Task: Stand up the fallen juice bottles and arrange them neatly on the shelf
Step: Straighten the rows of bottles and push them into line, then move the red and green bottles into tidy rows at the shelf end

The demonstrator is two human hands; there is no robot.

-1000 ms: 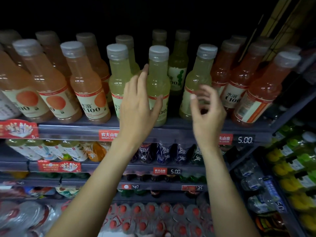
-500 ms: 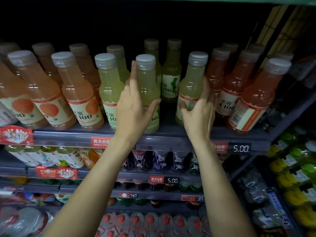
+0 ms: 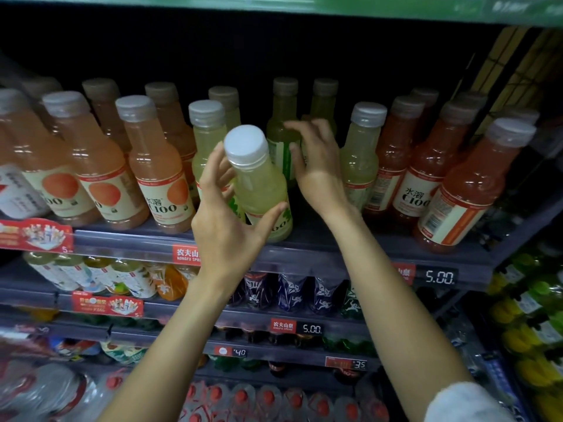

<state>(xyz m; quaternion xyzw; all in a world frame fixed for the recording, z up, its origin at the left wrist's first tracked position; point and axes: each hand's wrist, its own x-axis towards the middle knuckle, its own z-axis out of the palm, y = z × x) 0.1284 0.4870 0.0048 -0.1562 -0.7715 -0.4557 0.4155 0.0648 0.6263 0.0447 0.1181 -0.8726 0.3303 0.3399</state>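
Left hand (image 3: 231, 220) grips the tilted yellow-green bottle (image 3: 259, 184); right hand (image 3: 316, 166), fingers loose, touches the far bottle (image 3: 281, 132). Keep the base on the shelf (image 3: 335, 254), tip it upright, align labels.

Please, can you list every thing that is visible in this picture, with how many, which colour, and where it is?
pale green juice bottle: one, tilted toward the camera, front edge of top shelf, held by left hand
yellow-green bottles: several, upright, middle of top shelf
orange bottles: many, left part of top shelf
red bottles: several, right part of top shelf
top shelf: one, grey
price tag: one, dark, reads 5.00
lower shelves: mixed drinks, too blurred to count
left hand: grips the tilted bottle
right hand: reaching among the back bottles
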